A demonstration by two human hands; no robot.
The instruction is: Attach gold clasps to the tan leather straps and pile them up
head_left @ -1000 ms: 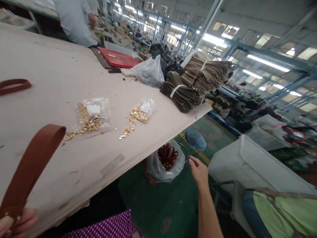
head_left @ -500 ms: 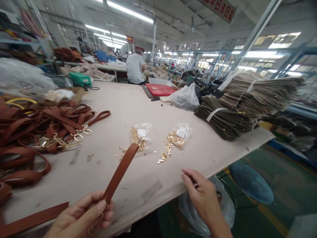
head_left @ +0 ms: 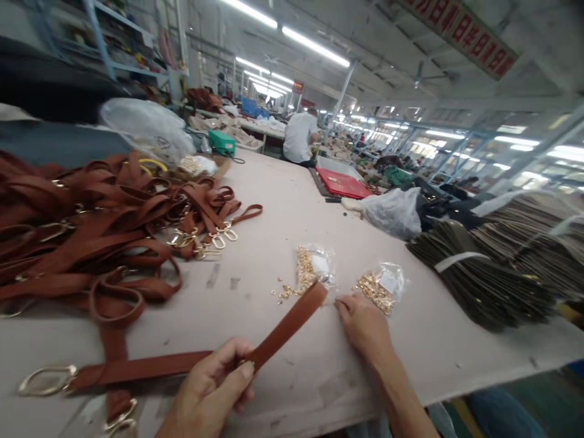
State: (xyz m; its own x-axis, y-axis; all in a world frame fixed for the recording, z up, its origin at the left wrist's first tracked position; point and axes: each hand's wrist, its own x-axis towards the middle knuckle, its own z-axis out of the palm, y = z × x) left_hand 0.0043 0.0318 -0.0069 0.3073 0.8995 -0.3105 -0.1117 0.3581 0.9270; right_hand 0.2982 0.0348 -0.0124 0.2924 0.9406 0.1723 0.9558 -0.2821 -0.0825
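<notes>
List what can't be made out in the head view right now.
- Right hand: fingertips point away; whether they pinch a gold piece is hidden.
- Left hand: its own fingers cover the metal part at its grip on the strap.
- Bag labels: too small to read.
- Dark stacks: blurred, cut off at the right edge.

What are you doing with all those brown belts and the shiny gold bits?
A person sits at a big pale work table. The left hand pinches a long brown leather strap near a gold fitting. The right hand rests on the table between two small clear plastic bags of gold studs, fingers by the loose ones. A heap of brown leather straps with gold rings lies to the left.
</notes>
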